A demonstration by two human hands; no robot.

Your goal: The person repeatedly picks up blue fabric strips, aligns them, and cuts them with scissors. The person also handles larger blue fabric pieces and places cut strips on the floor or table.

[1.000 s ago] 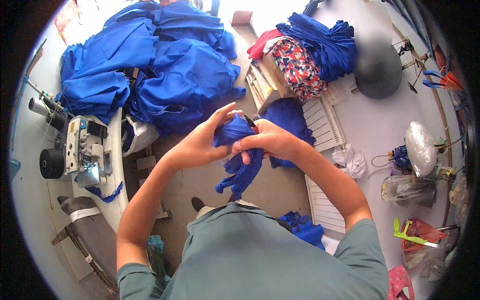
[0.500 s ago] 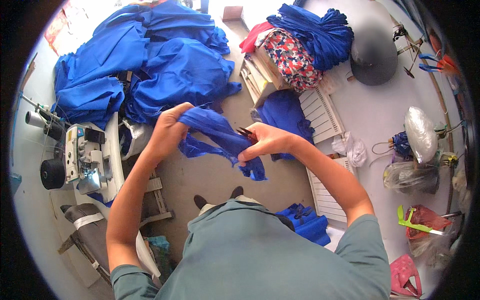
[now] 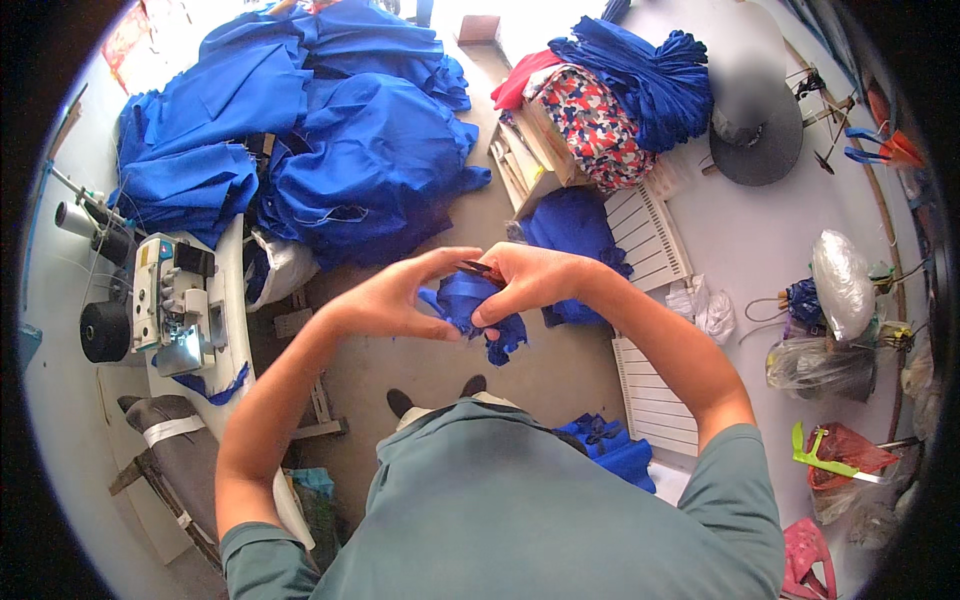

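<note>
A small piece of blue cloth is bunched up between my two hands over the floor, its frayed lower end hanging down. My left hand curves around it from the left, thumb below and fingers above, with the fingertips close to my right hand. In my right hand lies a pair of small thread snips with dark blades, partly hidden by the fingers. The right thumb and fingers also pinch the cloth.
At far left, blue fabric is heaped high. A white sewing machine with thread cones stands left. On the right are a wooden box, a patterned bundle, slatted white panels and folded blue pieces.
My left hand has moved right and down to meet my right hand. The cloth, stretched between the hands before, is now gathered into a bunch.
</note>
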